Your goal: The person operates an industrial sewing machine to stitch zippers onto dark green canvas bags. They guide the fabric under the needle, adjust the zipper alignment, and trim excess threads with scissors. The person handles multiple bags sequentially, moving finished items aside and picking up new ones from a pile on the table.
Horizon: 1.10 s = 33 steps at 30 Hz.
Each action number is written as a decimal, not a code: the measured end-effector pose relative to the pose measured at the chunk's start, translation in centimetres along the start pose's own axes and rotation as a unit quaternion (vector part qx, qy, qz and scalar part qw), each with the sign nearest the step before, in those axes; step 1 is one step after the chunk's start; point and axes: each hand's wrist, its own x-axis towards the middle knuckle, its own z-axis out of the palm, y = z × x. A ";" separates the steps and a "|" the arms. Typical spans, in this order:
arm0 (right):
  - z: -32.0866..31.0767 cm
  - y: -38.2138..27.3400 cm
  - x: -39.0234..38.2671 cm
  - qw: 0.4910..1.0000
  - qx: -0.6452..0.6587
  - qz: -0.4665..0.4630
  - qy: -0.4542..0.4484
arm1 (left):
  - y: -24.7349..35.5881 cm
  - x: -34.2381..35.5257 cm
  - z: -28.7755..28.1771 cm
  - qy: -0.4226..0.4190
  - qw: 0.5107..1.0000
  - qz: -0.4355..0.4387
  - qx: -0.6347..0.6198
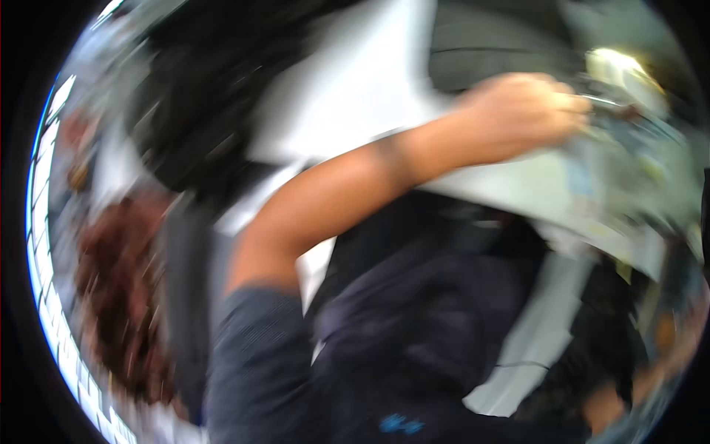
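The whole view is smeared by motion. My left arm, in a dark sleeve, reaches across to the upper right. My left hand (518, 115) is closed above the pale table (510, 181), its fingers curled. A thin shiny metal piece (605, 101) sticks out at the fingertips; its kind is too blurred to tell. Just beyond the hand is a lit, pale yellowish object (625, 70). At the lower right my right forearm (629, 396) runs to the edge of the picture, where the right hand (688, 337) is too smeared to show its fingers.
Dark cloth-like material (214, 96) lies at the upper left. A dark grey item (503, 44) sits behind my left hand. On the left is a reddish-brown heap (122, 296). Blurred clutter (636, 159) covers the table's right part.
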 end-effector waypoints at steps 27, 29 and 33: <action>6.5 2.1 29.3 0.941 0.300 0.097 -0.123 | -1.1 1.6 -1.4 0.034 0.991 -0.105 0.074; 7.2 1.8 29.2 0.945 0.302 0.083 -0.091 | -1.3 1.6 -1.3 0.035 0.991 -0.104 0.074; 7.4 1.6 28.2 0.947 0.312 0.064 -0.052 | -1.4 1.7 -1.2 0.037 0.992 -0.105 0.065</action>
